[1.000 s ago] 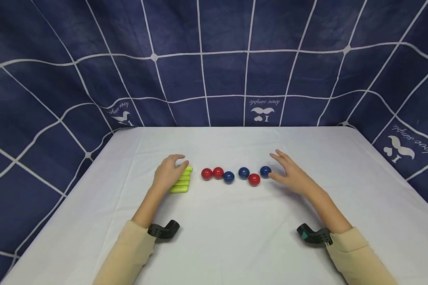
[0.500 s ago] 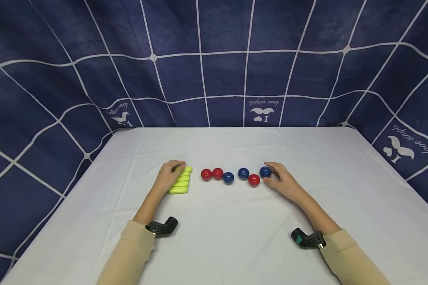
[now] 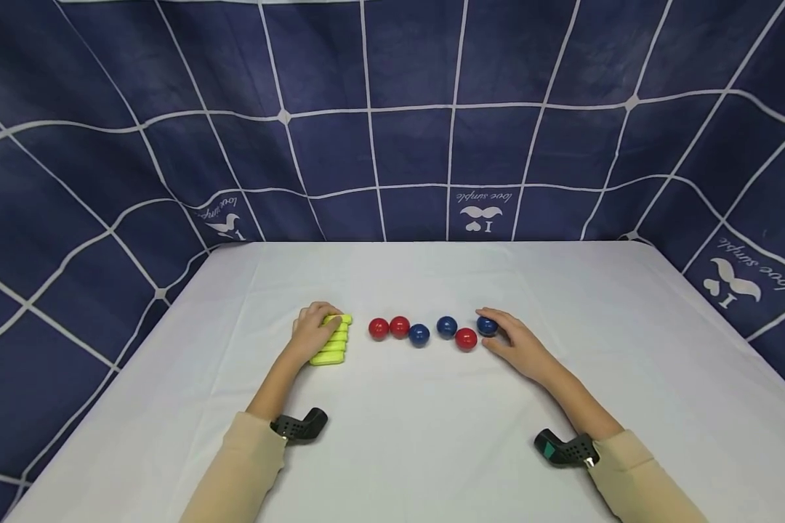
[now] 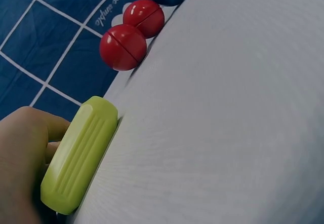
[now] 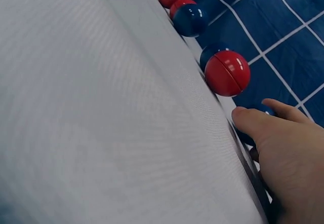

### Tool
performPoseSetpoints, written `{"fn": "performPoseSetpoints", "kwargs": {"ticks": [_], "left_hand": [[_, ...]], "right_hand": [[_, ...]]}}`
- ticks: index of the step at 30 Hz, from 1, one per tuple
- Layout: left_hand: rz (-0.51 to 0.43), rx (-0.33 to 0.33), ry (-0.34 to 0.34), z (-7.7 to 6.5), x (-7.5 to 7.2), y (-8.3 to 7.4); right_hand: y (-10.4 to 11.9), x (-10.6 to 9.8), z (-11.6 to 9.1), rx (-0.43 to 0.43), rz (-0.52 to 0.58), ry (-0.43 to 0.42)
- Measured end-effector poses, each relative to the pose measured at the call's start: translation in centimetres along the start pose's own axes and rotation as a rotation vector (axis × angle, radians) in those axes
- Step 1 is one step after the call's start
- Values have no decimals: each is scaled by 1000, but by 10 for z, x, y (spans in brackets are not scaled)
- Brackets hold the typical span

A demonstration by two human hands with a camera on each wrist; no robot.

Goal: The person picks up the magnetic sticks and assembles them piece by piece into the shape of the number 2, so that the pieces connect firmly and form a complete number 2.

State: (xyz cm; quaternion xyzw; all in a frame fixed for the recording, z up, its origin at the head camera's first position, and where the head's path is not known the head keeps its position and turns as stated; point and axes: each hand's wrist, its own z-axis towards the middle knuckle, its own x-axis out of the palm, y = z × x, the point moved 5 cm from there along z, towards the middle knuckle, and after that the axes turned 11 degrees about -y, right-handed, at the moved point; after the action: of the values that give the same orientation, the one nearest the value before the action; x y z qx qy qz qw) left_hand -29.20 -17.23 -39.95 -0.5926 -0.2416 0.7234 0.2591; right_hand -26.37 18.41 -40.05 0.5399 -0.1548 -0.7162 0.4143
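My left hand (image 3: 310, 335) rests over the left side of a row of yellow-green bars (image 3: 328, 358), its thumb and fingers bent round the far one. In the left wrist view the nearest grooved bar (image 4: 81, 155) partly hides the fingers. At the right end of a line of glossy balls, my right hand (image 3: 518, 349) has thumb and fingers curled round a blue ball (image 3: 487, 326), which stays on the table. Just left of it are a red ball (image 3: 466, 339) and another blue ball (image 3: 447, 327). In the right wrist view the hand mostly hides the held ball.
Further left lie a blue ball (image 3: 419, 335) and two red balls, one of them the red ball (image 3: 379, 329) nearest the bars. All sit on a white-covered table (image 3: 405, 436). A dark blue cloth (image 3: 405, 145) with white lines hangs behind and at the sides.
My right hand has moved left and closed its fingers round the end blue ball. My left hand has lowered onto the bars. The balls have stayed in place; the head view has tilted slightly up.
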Motion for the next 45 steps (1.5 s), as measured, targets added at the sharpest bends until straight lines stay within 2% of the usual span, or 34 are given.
{"fn": "performPoseSetpoints", "kwargs": {"ticks": [5, 14, 18, 20, 26, 28, 31, 36, 41, 45], "left_hand": [[-1, -20, 37, -2, 1, 1], [-24, -47, 48, 1, 3, 1], [-99, -71, 38, 2, 3, 2], [-137, -70, -2, 1, 2, 3], [-278, -112, -51, -1, -2, 1], [-331, -143, -44, -1, -4, -4], [-407, -147, -65, -1, -9, -14], [-452, -107, -94, -5, -9, -32], [-467, -51, -62, -17, 3, -56], [-538, -36, 27, -31, 21, -78]], "right_hand": [[-2, 1, -1, 20, 2, -7], [-5, 1, -2, 64, -32, -29], [-6, 0, -2, 76, -36, -38], [-6, 0, -3, 82, -40, -34], [-3, -2, -2, 97, -50, -52], [-2, -4, 0, 126, -46, -70], [-2, -6, 2, 178, -26, -87], [-3, -9, 1, 220, 14, -100], [-5, -8, 0, 230, 19, -93], [-5, -6, -1, 240, 13, -93]]}}
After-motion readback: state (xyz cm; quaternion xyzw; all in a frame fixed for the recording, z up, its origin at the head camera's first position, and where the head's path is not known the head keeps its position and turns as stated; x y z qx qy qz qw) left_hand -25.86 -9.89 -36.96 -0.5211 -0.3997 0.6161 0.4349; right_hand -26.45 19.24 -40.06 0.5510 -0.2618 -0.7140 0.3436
